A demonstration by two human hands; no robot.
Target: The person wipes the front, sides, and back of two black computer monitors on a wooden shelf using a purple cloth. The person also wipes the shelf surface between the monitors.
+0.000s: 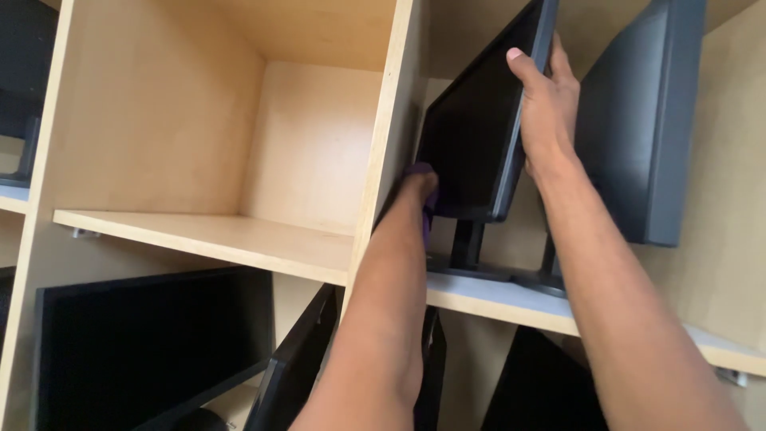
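On shelf (495, 297): 2 monitors | right hand (549, 108) grips front monitor (475, 128) | left hand (419, 185) presses purple cloth (428, 214)

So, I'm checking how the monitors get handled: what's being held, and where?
Right hand grips the black monitor by its upper right edge; left hand presses a purple cloth at its lower left.

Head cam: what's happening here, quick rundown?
A person is handling a black monitor that stands in a cubby of a light wooden shelf unit. The right hand grips the monitor's upper right edge. The left hand presses a purple cloth against the screen's lower left corner. A second monitor stands behind it in the same cubby. More monitors sit in the compartments below.
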